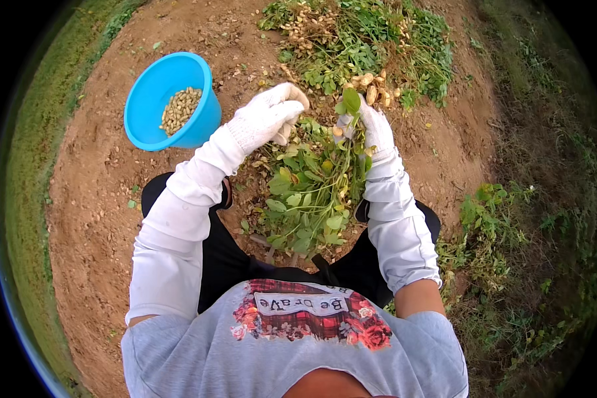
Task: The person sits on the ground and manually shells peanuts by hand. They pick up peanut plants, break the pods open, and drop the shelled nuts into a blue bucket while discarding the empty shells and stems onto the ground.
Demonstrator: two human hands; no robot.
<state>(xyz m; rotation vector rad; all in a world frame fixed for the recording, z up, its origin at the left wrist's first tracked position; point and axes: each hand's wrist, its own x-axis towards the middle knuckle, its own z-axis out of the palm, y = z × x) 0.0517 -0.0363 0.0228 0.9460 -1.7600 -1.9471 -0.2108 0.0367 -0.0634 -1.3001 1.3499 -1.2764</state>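
My right hand (376,130), in a white knit glove, grips the stems of an uprooted peanut plant (306,191). The plant's leafy tops hang down between my legs, and a cluster of peanut pods (370,88) sticks out above the fist. To its left, and apart from the plant's pods, is my left hand (272,117), gloved the same way. Its fingers curl inward, and the glove hides whether anything is inside them. A blue plastic bucket (212,117) leans towards me left of that hand, with picked peanuts (180,110) on its bottom.
Beyond my hands lies a heap of pulled peanut plants (373,45) with pods on their roots. Bare reddish soil (99,214) surrounds me. Grass (32,199) runs along the left, and weeds (492,234) grow at the right. Both my knees flank the hanging plant.
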